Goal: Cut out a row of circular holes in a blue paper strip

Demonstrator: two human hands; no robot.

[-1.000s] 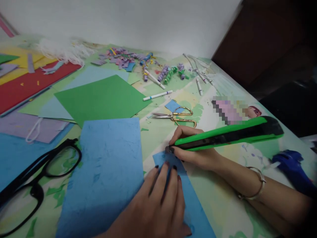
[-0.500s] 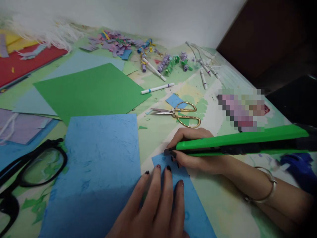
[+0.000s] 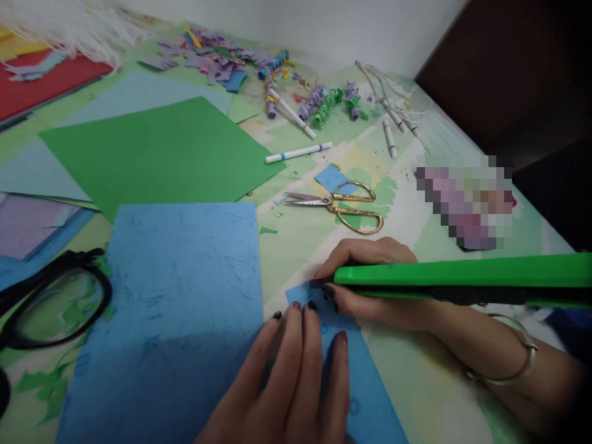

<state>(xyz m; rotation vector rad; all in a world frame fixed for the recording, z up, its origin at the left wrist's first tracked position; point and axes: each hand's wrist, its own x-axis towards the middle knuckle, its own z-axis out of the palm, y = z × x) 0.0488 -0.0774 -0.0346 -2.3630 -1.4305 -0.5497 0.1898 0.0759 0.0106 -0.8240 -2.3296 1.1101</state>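
My left hand (image 3: pixel 291 382) lies flat with fingers stretched out on a narrow blue paper strip (image 3: pixel 365 394), pressing it to the table. My right hand (image 3: pixel 370 277) is closed round a long green tool (image 3: pixel 462 274) with a dark tip. That tip touches the strip's upper corner, just beyond my left fingertips. A large textured blue sheet (image 3: pixel 176 308) lies directly left of the strip.
Gold-handled scissors (image 3: pixel 342 206) lie just beyond my right hand, by a small blue scrap (image 3: pixel 329 177). A green sheet (image 3: pixel 152 154), a white marker (image 3: pixel 298 152), curled paper bits (image 3: pixel 324 105) and scraps sit farther back. Black glasses (image 3: pixel 50 296) rest at the left. Red paper (image 3: pixel 41 77) lies far left.
The view has tilted down, so everything on the table has slid up the picture. Both hands stay on the blue strip, the green tool's tip at the same corner.
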